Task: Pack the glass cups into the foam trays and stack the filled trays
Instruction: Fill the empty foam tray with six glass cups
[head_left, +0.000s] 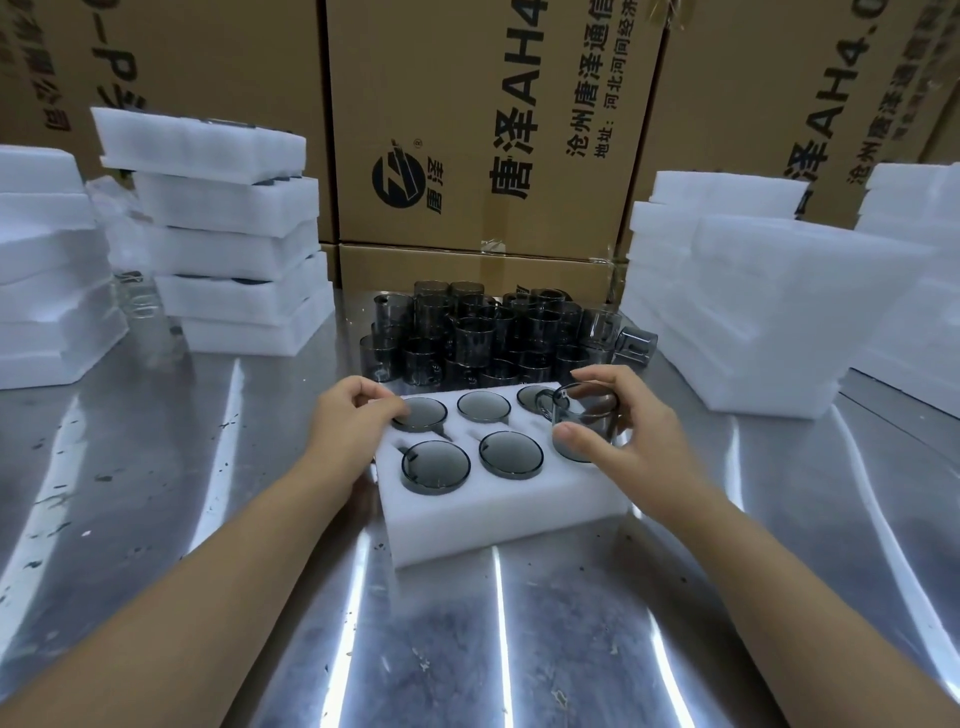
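Glass cup (582, 408), smoky grey: held upright in right grip (628, 436), clasped round its wall, at near-right pocket of foam tray (493, 509), centre of counter (208, 493). Left grip (348, 421) curled over tray's far-left corner. Other five pockets filled with seated cups (435, 466). Loose cups (493, 332) clustered just behind tray; stacked trays (234, 234) noted far left.

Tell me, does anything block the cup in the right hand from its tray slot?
Nothing visible does. The right hand holds the cup over the foam tray, at its near-right slot, mostly hidden.
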